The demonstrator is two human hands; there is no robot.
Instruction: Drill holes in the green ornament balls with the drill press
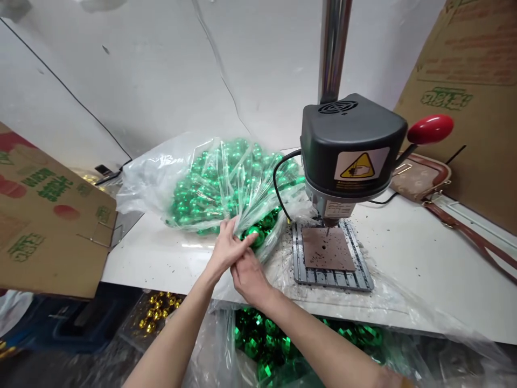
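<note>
A clear plastic bag (157, 175) full of shiny green balls (205, 183) lies on the white table. At its gathered mouth, my left hand (226, 248) is closed on the plastic, thumb pointing right. My right hand (251, 274) meets it just below, fingers curled and partly hidden behind the left hand; what they hold does not show. Right above both hands, a larger green ball (255, 236) sits in the bag's opening. To the right stands a black drill press (351, 145), its bit over a brown board (329, 249) on a slotted metal base (355, 280).
Below the table edge, a plastic-lined container holds faceted green balls (266, 339). Gold balls (157, 312) lie lower left. Cardboard boxes (52, 215) flank the table, and a brown strapped bag (424, 175) rests behind the drill's red-knobbed lever (431, 129). Dark shavings surround the base.
</note>
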